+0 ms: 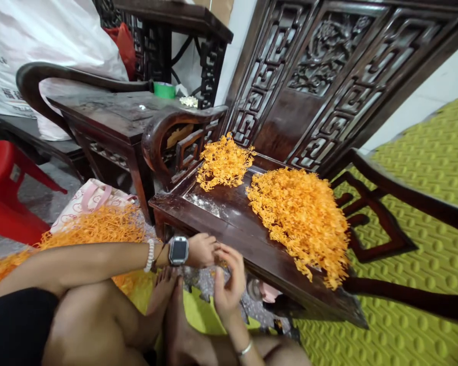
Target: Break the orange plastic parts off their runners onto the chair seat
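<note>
My left hand [201,250], with a watch on the wrist, reaches across above my feet with its fingers curled together. Whatever is between those fingers is too small to make out. My right hand [232,280] is raised beside it, fingertips meeting the left hand's fingertips and thumb held apart. A speck of orange shows between the two hands. Just beyond them, on the dark wooden chair seat [229,216], lie a large heap of orange flower-like pieces [303,218] and a smaller heap [226,161]. Thin, stringy orange pieces [99,226] are piled at the lower left.
A carved chair back [282,117] rises behind the seat. To the left stand a wooden side table [110,114] with a green tape roll [164,90], a red stool [13,188], a pink-handled bag [82,203] and large white sacks [61,35]. Yellow studded mat [423,213] lies right.
</note>
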`<state>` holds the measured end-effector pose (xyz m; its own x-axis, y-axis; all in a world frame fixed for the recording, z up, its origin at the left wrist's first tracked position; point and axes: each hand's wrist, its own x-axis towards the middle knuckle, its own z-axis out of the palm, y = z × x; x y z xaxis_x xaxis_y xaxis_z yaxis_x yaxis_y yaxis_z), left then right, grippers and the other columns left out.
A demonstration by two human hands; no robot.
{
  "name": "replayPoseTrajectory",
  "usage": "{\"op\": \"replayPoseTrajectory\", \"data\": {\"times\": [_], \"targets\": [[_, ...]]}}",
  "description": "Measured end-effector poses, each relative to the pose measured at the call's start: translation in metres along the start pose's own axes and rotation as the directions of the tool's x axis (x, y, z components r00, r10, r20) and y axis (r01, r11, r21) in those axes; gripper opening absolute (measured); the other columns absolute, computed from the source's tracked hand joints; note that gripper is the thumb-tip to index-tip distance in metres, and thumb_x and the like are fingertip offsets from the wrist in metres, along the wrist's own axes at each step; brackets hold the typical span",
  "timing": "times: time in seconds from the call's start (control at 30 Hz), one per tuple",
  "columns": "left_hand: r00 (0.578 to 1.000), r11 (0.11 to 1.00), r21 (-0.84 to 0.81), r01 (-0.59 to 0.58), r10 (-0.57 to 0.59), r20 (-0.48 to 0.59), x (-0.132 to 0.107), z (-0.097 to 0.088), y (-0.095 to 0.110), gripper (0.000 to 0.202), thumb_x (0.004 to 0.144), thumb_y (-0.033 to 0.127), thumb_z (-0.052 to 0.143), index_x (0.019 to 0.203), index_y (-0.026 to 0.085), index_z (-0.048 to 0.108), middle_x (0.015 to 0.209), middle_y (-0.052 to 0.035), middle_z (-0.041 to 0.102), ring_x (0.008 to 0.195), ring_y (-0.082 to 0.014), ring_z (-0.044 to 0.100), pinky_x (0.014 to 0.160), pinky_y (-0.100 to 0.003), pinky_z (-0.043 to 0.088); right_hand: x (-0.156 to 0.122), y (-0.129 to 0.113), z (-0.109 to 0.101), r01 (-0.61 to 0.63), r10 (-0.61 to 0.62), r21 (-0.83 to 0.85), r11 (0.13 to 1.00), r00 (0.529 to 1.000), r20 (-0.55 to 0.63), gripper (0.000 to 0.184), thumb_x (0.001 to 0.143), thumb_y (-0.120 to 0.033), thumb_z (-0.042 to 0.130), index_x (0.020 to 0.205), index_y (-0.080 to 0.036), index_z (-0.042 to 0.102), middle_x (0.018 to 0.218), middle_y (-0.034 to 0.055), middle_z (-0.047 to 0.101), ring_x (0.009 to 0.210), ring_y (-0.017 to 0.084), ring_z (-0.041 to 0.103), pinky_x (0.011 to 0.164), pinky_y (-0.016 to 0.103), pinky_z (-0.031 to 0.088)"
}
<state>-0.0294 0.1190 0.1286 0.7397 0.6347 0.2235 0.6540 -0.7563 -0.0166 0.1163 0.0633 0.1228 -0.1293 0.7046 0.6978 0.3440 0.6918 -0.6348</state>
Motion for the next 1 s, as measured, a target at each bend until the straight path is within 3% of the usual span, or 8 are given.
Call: {"op": "replayPoseTrajectory", "data": {"times": [0.13, 0.27, 0.4, 0.53, 0.63, 0.73, 0.83, 1.0], "targets": [[0.993, 0.991, 0.1, 0.093, -0.085, -0.084, 0.017, -0.005, -0.042, 0.029, 0.096, 0.027, 0.037, 0.09, 0.012, 0.061, 0.081, -0.0094, 0.063, 0.085, -0.0211, 0.059, 0.07, -0.033, 0.048, 0.089, 0.027, -0.018, 0.169, -0.124, -0.198, 0.966, 0.967, 0.221, 0.022, 0.087, -0.018, 0.05, 0.108, -0.021, 0.058, 0.107, 0.0097, 0.059, 0.105, 0.023, 0.054, 0.091, 0.042, 0.044], [0.978, 0.969, 0.181, 0.167, -0.14, -0.152, 0.032, -0.017, -0.082, 0.031, 0.096, 0.02, 0.029, 0.096, 0.012, 0.059, 0.088, -0.0124, 0.063, 0.09, -0.0225, 0.057, 0.072, -0.034, 0.043, 0.172, 0.074, -0.003, 0.415, -0.141, -0.416, 0.809, 0.824, 0.549, 0.036, 0.088, -0.017, 0.045, 0.123, -0.015, 0.053, 0.128, 0.016, 0.051, 0.122, 0.028, 0.043, 0.101, 0.046, 0.037], [0.974, 0.952, 0.242, 0.187, -0.148, -0.17, 0.048, -0.019, -0.124, 0.024, 0.092, 0.01, 0.037, 0.107, 0.011, 0.056, 0.106, -0.014, 0.062, 0.104, -0.0231, 0.053, 0.082, -0.035, 0.039, 0.212, 0.114, 0.03, 0.584, -0.05, -0.485, 0.651, 0.671, 0.74, 0.057, 0.081, -0.01, 0.05, 0.137, -0.01, 0.041, 0.148, 0.0166, 0.03, 0.136, 0.033, 0.023, 0.111, 0.051, 0.019], [0.966, 0.93, 0.279, 0.242, -0.204, -0.157, 0.06, -0.008, -0.159, 0.021, 0.089, 0.007, 0.041, 0.097, 0.009, 0.06, 0.098, -0.0152, 0.065, 0.097, -0.0244, 0.056, 0.079, -0.036, 0.039, 0.226, 0.148, 0.064, 0.529, 0.033, -0.522, 0.669, 0.681, 0.732, 0.072, 0.074, 0.001, 0.042, 0.144, -0.012, 0.029, 0.15, 0.012, 0.026, 0.139, 0.033, 0.014, 0.11, 0.061, 0.01], [0.965, 0.926, 0.28, 0.254, -0.225, -0.134, 0.065, 0.001, -0.17, 0.019, 0.088, 0.009, 0.044, 0.09, 0.01, 0.062, 0.088, -0.0121, 0.067, 0.088, -0.0228, 0.059, 0.078, -0.035, 0.039, 0.244, 0.179, 0.083, 0.502, 0.047, -0.508, 0.7, 0.677, 0.734, 0.075, 0.067, 0.004, 0.039, 0.14, -0.014, 0.036, 0.147, 0.0122, 0.034, 0.137, 0.035, 0.022, 0.104, 0.062, 0.026], [0.961, 0.926, 0.262, 0.272, -0.245, -0.129, 0.065, 0.004, -0.174, 0.02, 0.088, 0.011, 0.044, 0.097, 0.01, 0.062, 0.094, -0.0116, 0.066, 0.094, -0.0218, 0.058, 0.083, -0.034, 0.037, 0.269, 0.213, 0.096, 0.492, 0.013, -0.437, 0.753, 0.652, 0.758, 0.07, 0.066, 0.0, 0.043, 0.134, -0.012, 0.044, 0.142, 0.0139, 0.041, 0.134, 0.03, 0.032, 0.104, 0.053, 0.034], [0.947, 0.921, 0.227, 0.316, -0.292, -0.131, 0.063, -0.002, -0.175, 0.024, 0.089, 0.011, 0.042, 0.103, 0.01, 0.061, 0.1, -0.0118, 0.064, 0.097, -0.0215, 0.056, 0.086, -0.034, 0.036, 0.289, 0.242, 0.104, 0.485, -0.058, -0.351, 0.801, 0.646, 0.761, 0.064, 0.067, -0.006, 0.048, 0.131, -0.01, 0.046, 0.141, 0.015, 0.041, 0.133, 0.025, 0.034, 0.108, 0.044, 0.033], [0.895, 0.894, 0.12, 0.432, -0.409, -0.177, 0.063, -0.029, -0.175, 0.024, 0.092, 0.02, 0.041, 0.098, 0.01, 0.062, 0.1, -0.0101, 0.063, 0.093, -0.0223, 0.056, 0.084, -0.035, 0.039, 0.302, 0.268, 0.103, 0.504, -0.177, -0.264, 0.822, 0.668, 0.723, 0.065, 0.076, -0.021, 0.051, 0.138, -0.01, 0.034, 0.142, 0.0179, 0.038, 0.134, 0.025, 0.034, 0.108, 0.046, 0.033]]}}
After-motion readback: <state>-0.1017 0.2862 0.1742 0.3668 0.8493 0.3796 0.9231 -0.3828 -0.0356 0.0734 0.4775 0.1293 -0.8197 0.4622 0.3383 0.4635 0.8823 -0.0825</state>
